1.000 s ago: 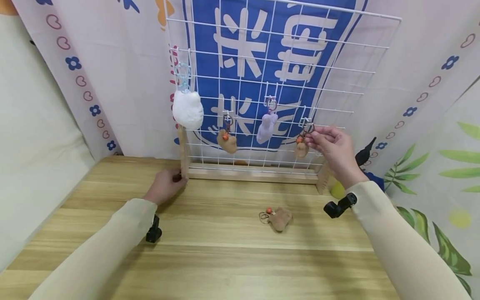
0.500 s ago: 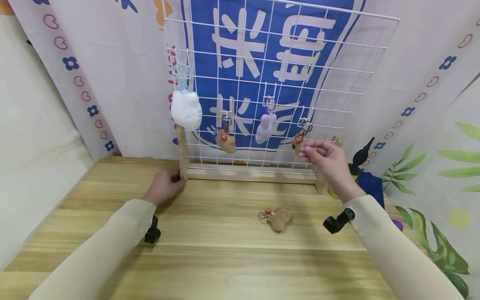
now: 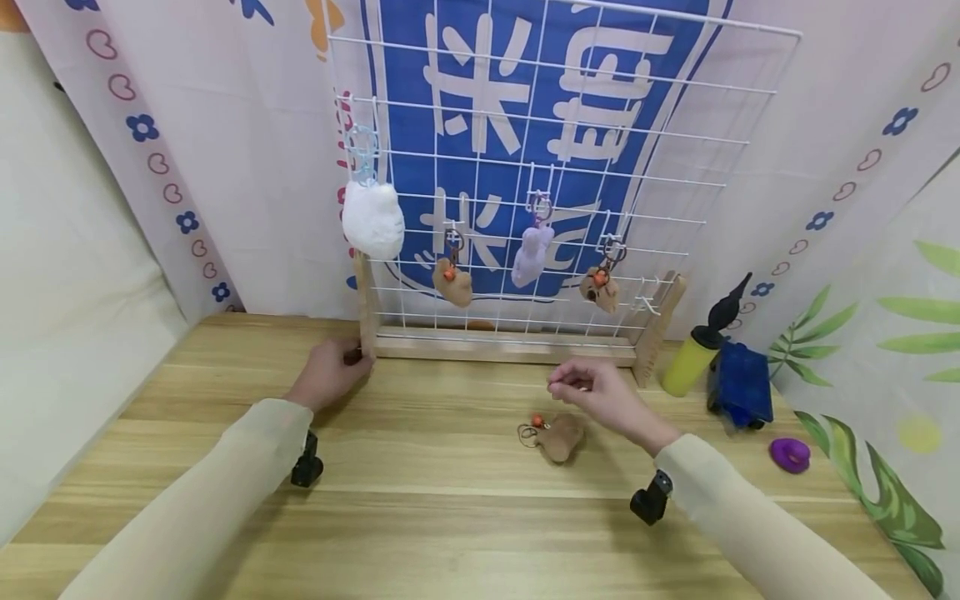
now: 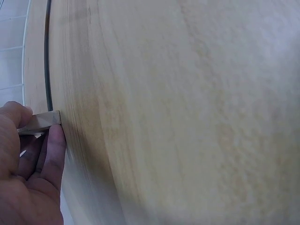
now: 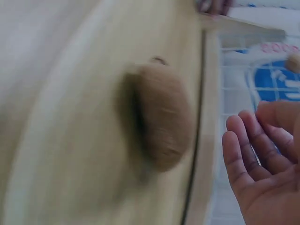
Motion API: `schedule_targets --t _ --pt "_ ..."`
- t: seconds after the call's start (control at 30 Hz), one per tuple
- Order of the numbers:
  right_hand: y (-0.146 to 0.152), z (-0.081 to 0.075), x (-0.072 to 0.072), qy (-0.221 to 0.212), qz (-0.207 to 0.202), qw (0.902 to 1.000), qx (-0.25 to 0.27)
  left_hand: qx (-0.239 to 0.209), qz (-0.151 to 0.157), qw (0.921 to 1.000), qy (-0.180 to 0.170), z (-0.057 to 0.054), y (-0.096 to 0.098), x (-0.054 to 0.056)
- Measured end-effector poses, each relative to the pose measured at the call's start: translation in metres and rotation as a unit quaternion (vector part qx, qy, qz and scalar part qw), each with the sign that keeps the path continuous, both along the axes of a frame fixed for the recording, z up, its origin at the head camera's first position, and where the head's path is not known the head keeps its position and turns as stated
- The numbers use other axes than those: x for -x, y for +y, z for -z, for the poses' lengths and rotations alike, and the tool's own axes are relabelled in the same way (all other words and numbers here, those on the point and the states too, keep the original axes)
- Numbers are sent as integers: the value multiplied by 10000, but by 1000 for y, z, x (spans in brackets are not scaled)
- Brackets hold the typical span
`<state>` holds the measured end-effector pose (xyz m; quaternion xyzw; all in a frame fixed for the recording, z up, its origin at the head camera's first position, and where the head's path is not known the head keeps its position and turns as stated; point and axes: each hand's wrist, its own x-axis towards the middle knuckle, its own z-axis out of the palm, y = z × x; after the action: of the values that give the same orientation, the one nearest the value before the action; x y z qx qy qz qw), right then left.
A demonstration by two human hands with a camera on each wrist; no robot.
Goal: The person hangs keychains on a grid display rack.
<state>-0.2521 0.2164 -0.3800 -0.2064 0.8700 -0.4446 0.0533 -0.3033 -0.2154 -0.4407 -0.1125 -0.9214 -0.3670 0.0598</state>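
At the left end of the stand, my left hand grips the wooden foot between thumb and fingers. My right hand hovers over the table with relaxed fingers and holds nothing. Just below it lies a brown plush keychain with an orange bead and a ring; the right wrist view shows it blurred, apart from the fingers. On the white wire grid hang a white plush, a brown plush keychain, a lilac one and another brown one at the right.
Right of the stand are a yellow bottle-like thing with a black top, a dark blue object and a small purple hat-shaped piece. A bare hook sits low on the grid's right side. A printed curtain hangs behind.
My right hand has let go of the right-hand brown keychain, which now hangs on the grid, and has moved down and left toward the one on the table. My left hand has stayed put.
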Motion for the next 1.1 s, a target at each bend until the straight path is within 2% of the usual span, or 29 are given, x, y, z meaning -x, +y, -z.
schedule_targets --t 0.1,0.27,0.53,0.8,1.1 --pt "-6 11 -4 135 -373 9986 -360 8 -2 10000 8 1 0 1" --pt "-14 20 -9 192 -843 9907 -1050 7 -30 10000 -3 1 0 1" --pt "-23 27 -14 539 -1261 9733 -1842 -32 -36 10000 -44 1 0 1" --pt "-27 32 -22 1031 -1408 9579 -2278 -26 -25 10000 -15 -1 1 -2" --pt "-30 34 -29 1309 -1229 9555 -2340 -51 -9 10000 -28 -2 2 -4"
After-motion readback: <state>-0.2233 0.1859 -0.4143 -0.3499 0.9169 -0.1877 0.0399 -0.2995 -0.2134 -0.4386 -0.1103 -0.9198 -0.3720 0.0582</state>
